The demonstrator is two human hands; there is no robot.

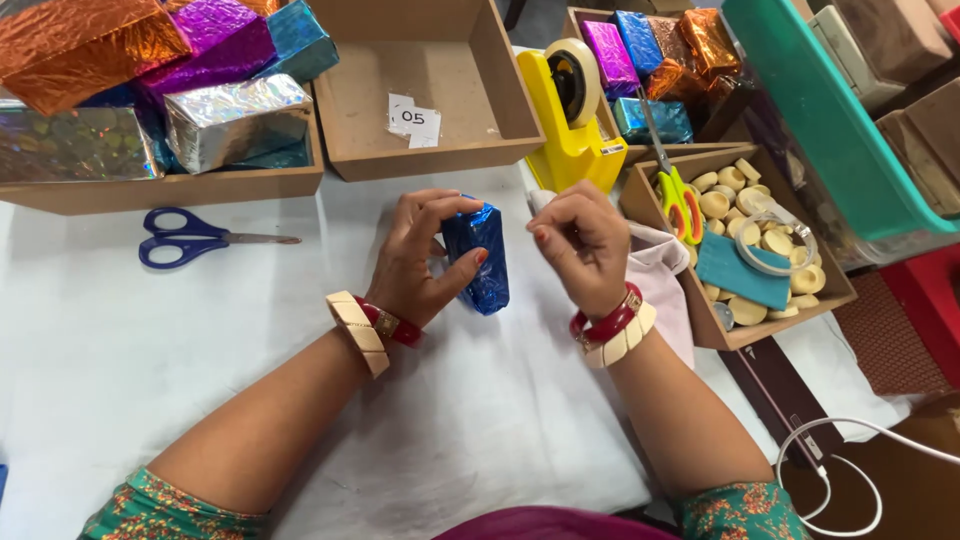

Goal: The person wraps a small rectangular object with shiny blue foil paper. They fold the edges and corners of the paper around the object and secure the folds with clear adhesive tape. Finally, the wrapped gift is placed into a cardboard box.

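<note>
A small block wrapped in shiny blue foil stands on end on the white table. My left hand grips it, fingers over the top and thumb on its side. Just to the right of the block, my right hand hovers with fingers curled; thumb and forefinger are pinched together, and I cannot tell whether anything is between them. Both wrists wear red and cream bangles.
Blue scissors lie at the left. A yellow tape dispenser stands behind my hands. Wooden trays hold foil-wrapped blocks, a paper slip, and cream round pieces with orange scissors. A white cable lies at the lower right.
</note>
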